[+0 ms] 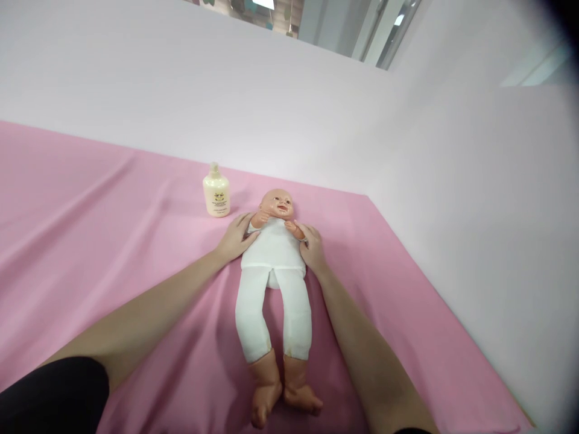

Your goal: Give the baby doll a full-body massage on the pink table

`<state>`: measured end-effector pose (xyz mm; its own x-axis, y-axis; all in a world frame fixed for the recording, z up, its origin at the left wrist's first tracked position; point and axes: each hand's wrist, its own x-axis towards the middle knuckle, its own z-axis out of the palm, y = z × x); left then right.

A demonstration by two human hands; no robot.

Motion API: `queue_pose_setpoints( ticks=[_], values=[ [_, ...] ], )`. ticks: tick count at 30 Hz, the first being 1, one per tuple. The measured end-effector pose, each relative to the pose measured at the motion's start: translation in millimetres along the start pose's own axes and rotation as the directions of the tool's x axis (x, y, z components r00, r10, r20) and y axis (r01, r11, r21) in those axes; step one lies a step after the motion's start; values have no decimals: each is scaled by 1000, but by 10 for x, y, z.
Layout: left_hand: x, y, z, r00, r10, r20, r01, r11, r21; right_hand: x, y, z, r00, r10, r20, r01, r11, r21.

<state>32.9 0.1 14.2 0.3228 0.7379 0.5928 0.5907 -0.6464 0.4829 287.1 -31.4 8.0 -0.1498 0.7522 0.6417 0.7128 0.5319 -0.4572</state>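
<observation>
baby doll [274,247] lies face up on the pink cloth [136,241] between both hands. left hand [235,236] and right hand [312,247] cup its shoulders, fingers loosely curled; even, gentle pressure seems advisable. lotion bottle [216,191] stands beyond the left hand.

In front of me a wrinkled pink cloth [90,199] covers the table, its folds running off toward my left. A plain white partition wall [181,84] rises straight behind it, and a second white wall [488,199] closes in along my right — the two meet at the far corner. Above the partition I glimpse a ceiling strip [289,12] with bright lights and grey beams.
</observation>
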Motion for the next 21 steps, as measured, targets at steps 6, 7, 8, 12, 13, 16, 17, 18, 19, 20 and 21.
queue_pose_setpoints(
  ticks=[6,7,8,12,13,16,17,18,19,20,21],
  values=[
    [-3,-26,14,999,51,8,-51,999,10,1,-14,-7,1000,1,-3,-1,1000,1],
    [-4,-29,16,999,49,11,-50,999,13,1,-12,-5,1000,-1,-4,1,1000,0],
    [-5,-33,17,999,47,12,-47,999,16,2,-10,-3,1000,-4,-3,4,1000,-1],
    [-10,-44,21,999,52,15,-52,998,23,3,-4,-1,1000,-9,0,9,1000,0],
    [-11,-46,23,998,53,15,-53,998,24,2,-6,-2,1000,-8,0,8,1000,0],
    [-13,-54,27,999,51,13,-51,998,28,-2,-10,-7,1000,-7,2,7,1000,1],
    [-14,-55,28,999,50,12,-50,998,28,-4,-10,-8,1000,-6,2,6,1000,1],
    [-15,-56,29,999,50,12,-50,998,28,-5,-10,-9,1000,-4,3,4,1000,0],
    [-15,-56,30,999,49,12,-49,998,27,-6,-9,-8,1000,-1,5,1,1000,-1],
    [-15,-55,30,999,47,12,-48,999,26,-6,-8,-8,1000,1,7,-1,1000,-2],
    [-15,-54,30,999,46,13,-46,999,25,-5,-7,-7,1000,3,8,-3,1000,-2]
  ],
)
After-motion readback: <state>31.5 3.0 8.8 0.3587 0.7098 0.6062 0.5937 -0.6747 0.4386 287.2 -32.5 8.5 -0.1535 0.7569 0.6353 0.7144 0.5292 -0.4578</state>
